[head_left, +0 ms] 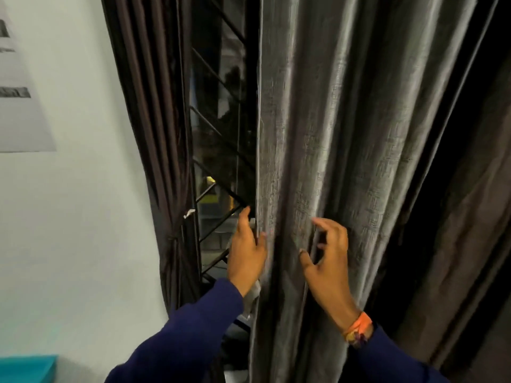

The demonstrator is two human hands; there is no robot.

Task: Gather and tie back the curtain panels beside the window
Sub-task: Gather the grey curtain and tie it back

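White wall [72,217] fills the left side, with a pale poster [19,106] pinned high and a teal box [27,367] at the bottom corner. Next comes a dark brown curtain [154,120], already gathered and cinched by a tie [174,239] at its narrowest point beside the window [221,120]. Black diagonal bars [218,217] cross the dark glass. A left hand [247,255] in a navy sleeve [179,335] reaches to the left edge of the grey curtain [345,134], its grip grasping that hem, thumb in front and fingers behind the cloth. This grey panel hangs loose in long folds, right of the window. A right hand [327,258], an orange band [359,327] on its wrist, hovers at the folds with its grip released, fingers curled loosely and apart from the thumb. Dark fabric [464,217] hangs at the far right.
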